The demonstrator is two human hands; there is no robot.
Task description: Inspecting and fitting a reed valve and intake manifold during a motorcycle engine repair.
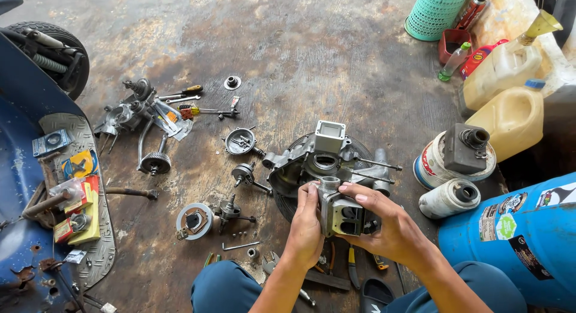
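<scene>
Bright even daylight, soft shadows, sharp focus, slight wide-angle edge distortion.

both hands (348, 223) gripping metal engine part (339, 212), oily floor (312, 55)

Grey metal engine part (339, 212) over a stained brown-grey floor (312, 55); blue drum (528, 241) patched with stickers — green, black, white; two pale yellow jugs (510, 118); teal perforated basket (433, 12); blue scooter body (24, 109) — rust-spotted.

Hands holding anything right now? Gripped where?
Both hold a small grey metal engine part: left hand on its left side, right hand across its top and right side.
</scene>
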